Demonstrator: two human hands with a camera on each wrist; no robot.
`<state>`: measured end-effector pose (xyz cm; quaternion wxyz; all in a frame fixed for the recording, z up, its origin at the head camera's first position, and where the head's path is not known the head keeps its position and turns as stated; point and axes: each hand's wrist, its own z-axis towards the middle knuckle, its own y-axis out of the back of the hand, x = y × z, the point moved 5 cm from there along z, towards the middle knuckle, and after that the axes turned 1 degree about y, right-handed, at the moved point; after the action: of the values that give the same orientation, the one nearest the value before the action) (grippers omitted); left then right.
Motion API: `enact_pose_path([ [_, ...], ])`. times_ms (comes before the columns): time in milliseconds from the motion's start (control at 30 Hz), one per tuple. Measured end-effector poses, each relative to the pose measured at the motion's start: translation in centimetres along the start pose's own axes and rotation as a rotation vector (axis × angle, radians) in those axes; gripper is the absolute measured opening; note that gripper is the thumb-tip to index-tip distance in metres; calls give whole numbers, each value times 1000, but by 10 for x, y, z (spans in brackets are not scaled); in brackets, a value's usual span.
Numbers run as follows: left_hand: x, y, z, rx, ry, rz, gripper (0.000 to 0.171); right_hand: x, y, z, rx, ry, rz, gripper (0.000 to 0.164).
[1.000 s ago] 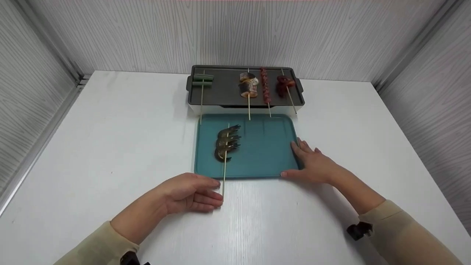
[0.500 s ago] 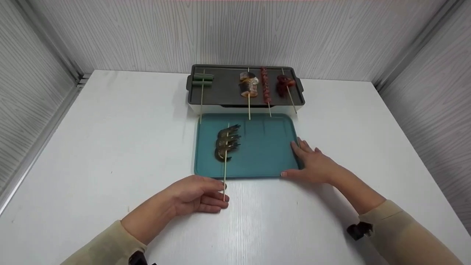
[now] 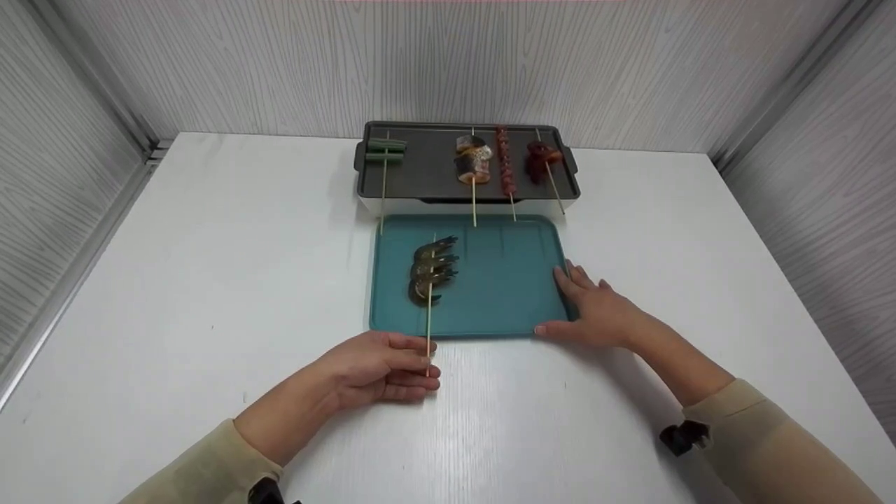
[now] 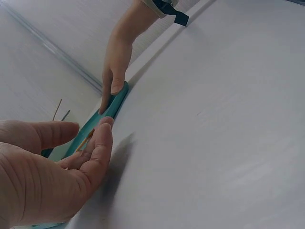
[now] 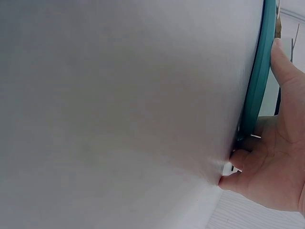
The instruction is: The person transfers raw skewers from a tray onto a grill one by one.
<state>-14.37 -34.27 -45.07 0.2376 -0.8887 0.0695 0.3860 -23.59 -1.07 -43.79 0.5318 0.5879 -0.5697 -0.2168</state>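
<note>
A skewer of dark shrimp (image 3: 430,269) lies on the teal tray (image 3: 504,308), its bare stick (image 3: 429,318) jutting over the front rim. My left hand (image 3: 378,371) is at that stick's end. In the left wrist view, the stick's tip (image 4: 86,140) lies along the fingers (image 4: 101,148), and a gap shows between them and the thumb. My right hand (image 3: 595,315) holds the tray's front right corner, thumb on the front rim and fingers along the right side. In the right wrist view, this hand (image 5: 276,157) wraps the corner, with some fingertips down at the tabletop.
Behind the tray stands a dark grill plate (image 3: 427,178) on a white base. Across it lie a green vegetable skewer (image 3: 385,150), a thick pale-and-dark skewer (image 3: 474,164), a thin red skewer (image 3: 505,164) and a dark red skewer (image 3: 542,164). Panel walls enclose the white table (image 3: 245,266).
My left hand has moved slightly right, so its fingers now reach past the shrimp skewer's stick. The stick's lower end has shifted a little right. The right hand and tray stay put.
</note>
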Motion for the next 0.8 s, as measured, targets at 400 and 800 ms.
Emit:
enact_pose_path([
  [400, -5, 3, -2, -24, -16, -3, 49, 0, 0, -1, 5, -15, 1, 122],
  [800, -8, 5, -7, -15, -31, -5, 53, -1, -1, 0, 3, 14, -19, 120],
])
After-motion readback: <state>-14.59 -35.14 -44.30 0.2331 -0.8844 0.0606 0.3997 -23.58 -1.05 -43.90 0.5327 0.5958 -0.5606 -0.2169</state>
